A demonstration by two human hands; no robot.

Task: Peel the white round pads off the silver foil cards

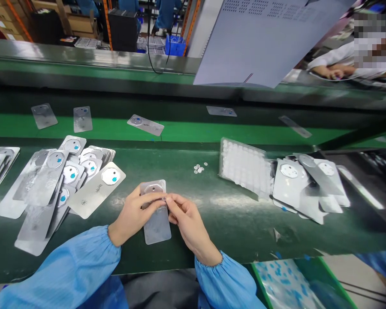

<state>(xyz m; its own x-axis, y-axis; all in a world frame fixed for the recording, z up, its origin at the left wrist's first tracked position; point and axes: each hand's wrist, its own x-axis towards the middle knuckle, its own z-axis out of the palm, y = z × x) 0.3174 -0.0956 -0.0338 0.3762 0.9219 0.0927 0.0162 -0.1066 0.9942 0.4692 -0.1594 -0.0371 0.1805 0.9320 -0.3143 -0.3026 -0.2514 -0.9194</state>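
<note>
A rounded grey metal plate (157,226) lies flat on the dark green bench in front of me, with an octagonal recess at its far end. Over it, my left hand (135,211) is closed, thumb and forefinger pinched together. The fingertips of my right hand (185,216) meet them, also pinched. Whatever is between the fingertips is too small to name. Beyond the hands lie several tiny white discs (198,168). To the left sits a heap of similar plates (98,189), many with a blue mark in a white octagon.
A clear tray of white pieces (242,167) stands right of the discs. Further right is another pile of plates (289,189). Single plates (145,124) lie on the green strip behind. A hanging paper sheet (244,43) juts in above. A green bin (292,279) is below the edge.
</note>
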